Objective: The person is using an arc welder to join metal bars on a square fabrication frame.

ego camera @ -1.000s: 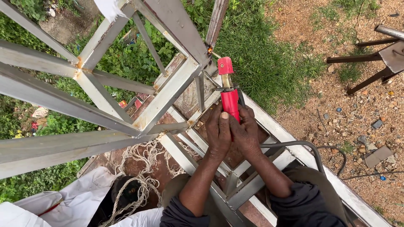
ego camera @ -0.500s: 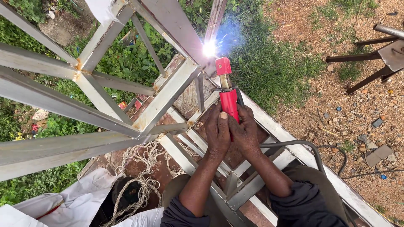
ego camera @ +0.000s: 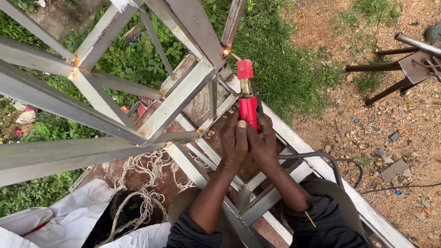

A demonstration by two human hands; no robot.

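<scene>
Arc dimmed to spark | left hand, right hand gripping red electrode holder

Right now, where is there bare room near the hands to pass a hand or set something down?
Open gaps lie between the grey steel bars left of the left hand. Crowded: both hands grip the red electrode holder; rope covers the lower left.

Litter and sacking on the ground; no signs, labels or screens.
A crumpled white plastic sack lies at the lower left, beside the steel frame's bottom edge. Small red and white scraps of wrapper sit in the weeds at the far left; another red scrap shows under the frame.
</scene>
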